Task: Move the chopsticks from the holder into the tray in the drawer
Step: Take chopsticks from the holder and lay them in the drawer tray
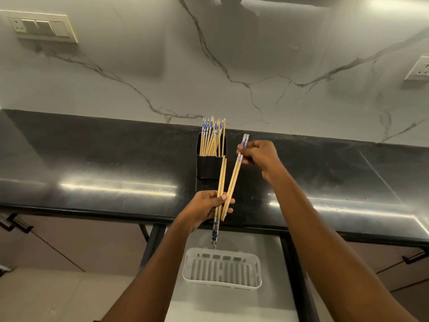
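Far to my left, a switch plate (41, 26) sits on the marble backsplash (139, 66), above the glossy black countertop (92, 163) that runs the whole width in front of me.

My left hand (206, 209) is closed around a small bundle of chopsticks (221, 180), gripped near the middle of their length. These point their plain bamboo tips up and away from me, while their blue-and-white patterned ends hang down past my palm, over the counter's front edge and above the far rim of the white slotted tray (222, 270). The tray lies in the open drawer (267, 252) below the counter, and I see no chopsticks in it.

Just behind my left hand stands the black holder (210, 166) on the countertop, with a good number of chopsticks (212, 138) standing in it, patterned ends up and leaning loosely against each other.

My right hand (258, 155) pinches a pair of chopsticks (235, 173) near the patterned top, fingers curled shut on them. This pair slants down and leftward, and its plain tips meet the bundle at my left hand, touching my left fingers (228, 202).

At the far right, a socket plate (419, 68) is on the wall.
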